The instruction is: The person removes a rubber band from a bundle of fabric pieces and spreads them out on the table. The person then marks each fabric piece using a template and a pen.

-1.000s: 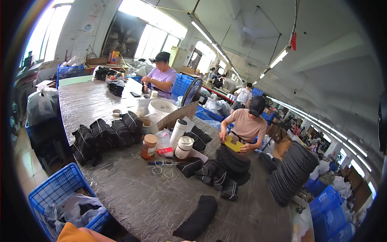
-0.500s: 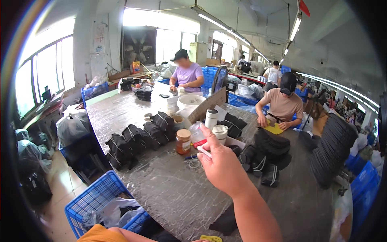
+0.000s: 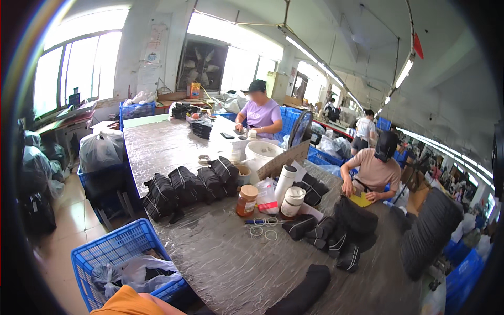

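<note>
**Seeing a curved black piece [image 3: 300,293] on the near tabletop [image 3: 220,262], both hands out of view**

Showing only an orange sleeve [image 3: 125,303] and a strip of bare forearm [image 3: 161,305] at the lower edge. Seeing neither left hand nor right hand, so not being able to tell fingers spread wide, drawn narrow or holding anything. Finding the curved black piece at the near edge, running out of the picture below, probably lying there for easy reach. Noticing a blue basket [image 3: 113,245] beside the tabletop's left edge, containing plastic bags [image 3: 144,273], seemingly keeping loose stuff off the working surface.

Looking farther in, meeting banded black bundles [image 3: 348,258] crowding together; judging the pale ties to be stopping layers from slipping apart. Seeing pale loops [image 3: 264,233] lying near a blue pen [image 3: 254,221], perhaps serving as spare ties. Passing an amber jar [image 3: 246,202], a lidded white cup [image 3: 292,203] and a white bottle [image 3: 285,180], all standing upright mid-tabletop, likely leaving the near side free. Spotting a row of tied black bundles [image 3: 185,184] at left, leaning together, perhaps propping one another.

Beyond, seeing a co-worker in a tan shirt [image 3: 375,169], touching a yellow piece [image 3: 361,199] with both hands, likely steadying it. Farthest, finding a white bucket [image 3: 255,160], then a co-worker in a purple shirt [image 3: 261,113], working with lowered hands.
</note>
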The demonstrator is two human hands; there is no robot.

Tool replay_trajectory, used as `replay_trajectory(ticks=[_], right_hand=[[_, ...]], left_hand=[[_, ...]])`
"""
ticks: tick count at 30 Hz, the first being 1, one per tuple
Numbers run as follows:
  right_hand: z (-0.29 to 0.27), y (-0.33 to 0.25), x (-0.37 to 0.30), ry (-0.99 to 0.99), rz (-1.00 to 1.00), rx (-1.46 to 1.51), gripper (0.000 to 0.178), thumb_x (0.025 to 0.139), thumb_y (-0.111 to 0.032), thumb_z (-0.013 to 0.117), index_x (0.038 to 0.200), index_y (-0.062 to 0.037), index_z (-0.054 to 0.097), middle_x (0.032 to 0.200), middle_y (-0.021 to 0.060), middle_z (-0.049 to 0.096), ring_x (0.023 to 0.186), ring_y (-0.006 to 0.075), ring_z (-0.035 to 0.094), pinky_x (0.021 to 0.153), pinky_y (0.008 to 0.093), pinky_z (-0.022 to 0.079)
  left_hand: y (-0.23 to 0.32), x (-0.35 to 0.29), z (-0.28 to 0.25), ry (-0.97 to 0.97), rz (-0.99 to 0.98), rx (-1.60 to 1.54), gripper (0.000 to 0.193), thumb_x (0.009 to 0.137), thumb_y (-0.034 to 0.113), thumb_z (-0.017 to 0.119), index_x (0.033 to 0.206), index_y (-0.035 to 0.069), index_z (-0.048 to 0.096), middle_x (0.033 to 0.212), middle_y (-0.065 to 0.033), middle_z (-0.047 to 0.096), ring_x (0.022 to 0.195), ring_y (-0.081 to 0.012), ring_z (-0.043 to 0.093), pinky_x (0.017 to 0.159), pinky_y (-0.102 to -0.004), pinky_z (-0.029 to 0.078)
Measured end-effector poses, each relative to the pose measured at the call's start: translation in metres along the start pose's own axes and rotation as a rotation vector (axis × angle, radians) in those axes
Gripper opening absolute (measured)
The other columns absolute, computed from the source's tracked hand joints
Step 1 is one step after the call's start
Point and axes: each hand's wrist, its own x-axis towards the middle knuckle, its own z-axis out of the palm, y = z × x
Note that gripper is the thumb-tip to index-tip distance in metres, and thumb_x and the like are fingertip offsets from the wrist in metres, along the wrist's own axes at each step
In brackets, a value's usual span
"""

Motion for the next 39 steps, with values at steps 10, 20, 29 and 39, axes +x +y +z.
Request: replay_trajectory(ticks=[10,20,29,39], right_hand=[[0.011,0.013,-0.013,0.011,-0.009,0.155,0.048,0.072,-0.005,0.077,0.119,-0.0064,0.065,0.12,0.0145,0.059,0.115,0.0363,0.054,0.098,0.0447,0.047],[0.017,0.022,-0.013,0.102,-0.105,0.117,0.037,0.075,-0.006,0.074,0.111,-0.0032,0.067,0.115,0.0149,0.062,0.108,0.0363,0.058,0.091,0.0441,0.051],[0.018,0.027,-0.014,0.113,-0.142,0.075,0.031,0.078,-0.008,0.071,0.109,-0.0034,0.068,0.115,0.0147,0.062,0.107,0.0365,0.058,0.089,0.0441,0.051],[0.015,0.02,-0.014,0.156,-0.072,0.075,0.031,0.079,-0.021,0.07,0.106,-0.0061,0.071,0.116,0.0114,0.064,0.109,0.0313,0.06,0.087,0.0433,0.053]], left_hand=[[0.003,0.006,-0.028,-0.03,-0.16,-0.431,0.036,0.085,0.03,0.057,0.114,0.012,0.069,0.137,-0.0113,0.054,0.122,-0.032,0.053,0.096,-0.0487,0.05],[0.001,0.006,-0.033,-0.109,-0.224,-0.441,0.033,0.085,0.027,0.056,0.111,0.012,0.067,0.118,-0.0087,0.061,0.107,-0.0277,0.058,0.088,-0.0417,0.05],[-0.007,0.008,-0.039,-0.174,-0.209,-0.426,0.034,0.085,0.027,0.056,0.113,0.01,0.066,0.119,-0.0099,0.061,0.114,-0.0288,0.056,0.091,-0.0427,0.049],[-0.061,0.007,-0.06,-0.316,-0.346,-0.792,0.033,0.091,0.027,0.053,0.117,0.011,0.065,0.125,-0.0105,0.062,0.11,-0.0296,0.058,0.097,-0.0442,0.042]])
